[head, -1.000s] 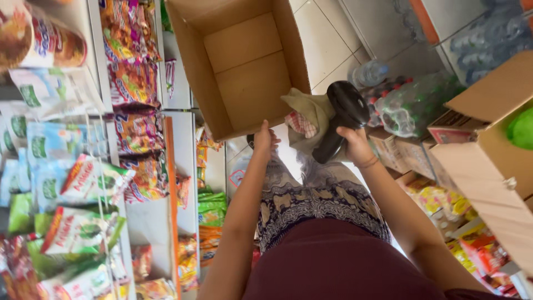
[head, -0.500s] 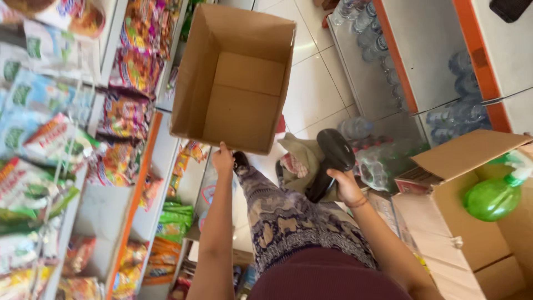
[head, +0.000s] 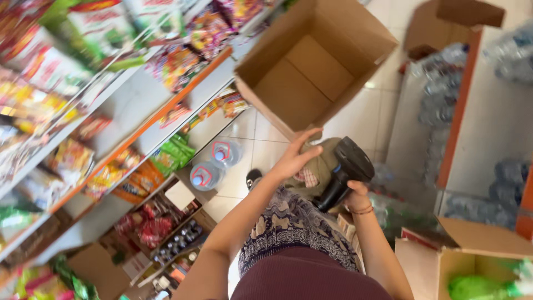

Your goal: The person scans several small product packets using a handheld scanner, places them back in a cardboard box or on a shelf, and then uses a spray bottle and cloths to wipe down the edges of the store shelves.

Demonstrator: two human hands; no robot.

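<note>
An empty brown cardboard box (head: 313, 66) with its flaps open hangs tilted over the tiled floor. My left hand (head: 295, 157) grips its lower edge. My right hand (head: 358, 200) is closed around the handle of a black handheld barcode scanner (head: 345, 171), held just below the box. Behind the scanner a beige packet (head: 313, 169) shows between my two hands; which hand holds it I cannot tell.
Shelves (head: 111, 111) of colourful snack packets run along the left. Two large water jugs (head: 214, 166) stand on the floor below them. Shrink-wrapped bottled water (head: 499, 183) is stacked at right. An open carton (head: 477, 266) with green items sits at lower right.
The view has swung to the right, so box and shelves now appear tilted. The box has shifted up and right in the picture. My grips on box and scanner are the same.
</note>
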